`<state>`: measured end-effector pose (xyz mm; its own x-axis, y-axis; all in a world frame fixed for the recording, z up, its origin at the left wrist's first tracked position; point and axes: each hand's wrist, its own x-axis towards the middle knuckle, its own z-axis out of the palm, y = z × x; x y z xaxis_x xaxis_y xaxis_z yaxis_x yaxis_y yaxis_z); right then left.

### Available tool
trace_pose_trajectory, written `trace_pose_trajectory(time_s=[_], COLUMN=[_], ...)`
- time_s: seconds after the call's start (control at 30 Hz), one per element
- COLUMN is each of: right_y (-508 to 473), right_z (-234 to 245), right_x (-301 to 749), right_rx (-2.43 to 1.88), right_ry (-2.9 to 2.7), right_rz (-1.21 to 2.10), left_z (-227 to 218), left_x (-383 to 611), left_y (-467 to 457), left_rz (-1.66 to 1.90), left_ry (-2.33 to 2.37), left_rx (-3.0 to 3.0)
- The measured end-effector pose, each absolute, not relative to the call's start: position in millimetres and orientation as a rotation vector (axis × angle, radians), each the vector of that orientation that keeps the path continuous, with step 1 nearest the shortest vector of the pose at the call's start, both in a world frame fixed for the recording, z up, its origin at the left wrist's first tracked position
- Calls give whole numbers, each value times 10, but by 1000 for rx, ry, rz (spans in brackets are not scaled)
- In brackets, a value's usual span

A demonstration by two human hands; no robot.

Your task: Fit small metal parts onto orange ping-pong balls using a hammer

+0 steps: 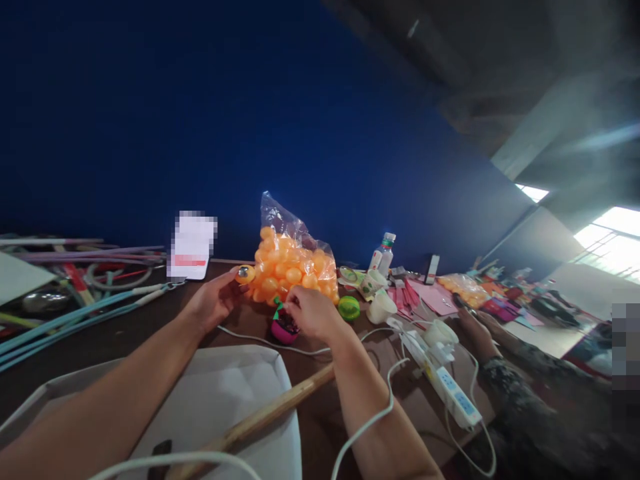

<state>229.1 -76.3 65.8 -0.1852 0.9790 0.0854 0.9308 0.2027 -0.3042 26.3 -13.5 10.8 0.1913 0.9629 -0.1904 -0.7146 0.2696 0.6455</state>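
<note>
Right now I am counting two hands of my own in the head view, with one small orange ball (245,274) between them. My left hand (216,301) is gripping that ball between thumb and fingers, raised just to the left of one clear bag (283,220), which is bulging with more orange pieces (293,275) than I am managing to count. That forearm is slanting in from the lower left, crossing above one white tray (210,380). My right hand (313,312) is reaching in from the lower right, wrist bent, back of the hand upward, fingers curling down close together over one purple container (284,333) on the brown table (320,413); whether those fingertips are pinching anything I cannot tell. One green piece (277,308) is showing beside them, at the container's upper edge. To the right of the bag I am seeing one yellow-green ball (349,307), and farther back one bottle (384,257) is standing upright. One phone (190,250) is leaning up at the left, one wooden stick (280,407) is lying across the tray's edge, and one white power strip (453,393) is resting to the right of my right forearm. Beyond it, a co-worker's hand (475,330) is showing, well apart from mine.
</note>
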Motion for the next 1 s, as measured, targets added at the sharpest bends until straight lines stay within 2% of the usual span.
trace_pose_trajectory(time_s=[0.43,1.0], right_y=[-860,-720], right_z=[699,540], right_x=[1922,1852], right_rx=[-1067,-965], right_ry=[-1380,-868], right_rz=[1041,1543], left_z=[33,-17], left_x=[246,268], left_y=[-134,-142], left_rz=[1174,1005], left_ry=[574,516], left_rx=[630,833])
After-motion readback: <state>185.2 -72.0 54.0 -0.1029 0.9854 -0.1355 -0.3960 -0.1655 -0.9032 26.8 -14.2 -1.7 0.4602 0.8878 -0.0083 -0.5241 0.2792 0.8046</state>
